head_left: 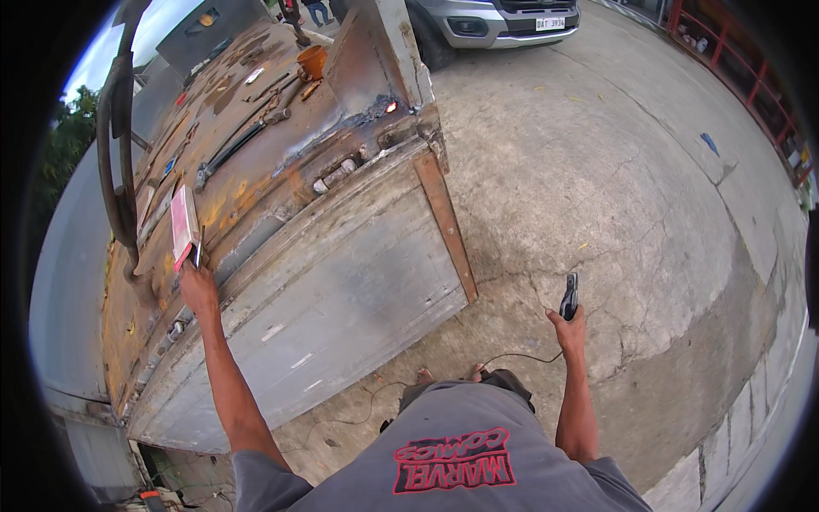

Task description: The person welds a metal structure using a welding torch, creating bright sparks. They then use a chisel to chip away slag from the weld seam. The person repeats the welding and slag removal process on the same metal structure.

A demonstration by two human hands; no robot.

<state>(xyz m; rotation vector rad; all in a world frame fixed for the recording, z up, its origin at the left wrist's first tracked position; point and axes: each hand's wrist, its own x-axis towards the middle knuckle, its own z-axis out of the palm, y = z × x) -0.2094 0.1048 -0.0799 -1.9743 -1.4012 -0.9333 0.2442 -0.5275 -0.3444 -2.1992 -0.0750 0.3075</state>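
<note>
My left hand (199, 288) reaches onto a rusty truck bed (243, 192), at the near end of a long red-and-white box (182, 220). Its fingers are closed around a thin welding rod (200, 247) that stands up beside the box; how far they also touch the box is hard to see. My right hand (571, 331) is out to the right above the concrete, wrapped around a black welding electrode holder (569, 296). No rod can be made out in its jaws. From it a dark cable (516, 355) runs back toward my feet.
A small spot glows orange (392, 107) at the bed's far corner, below an upright steel post (401, 51). A hammer (230, 154), loose tools and an orange-brown cup (312, 61) lie on the bed. Bent pipes (119, 128) rise at left. A silver vehicle (490, 21) stands beyond.
</note>
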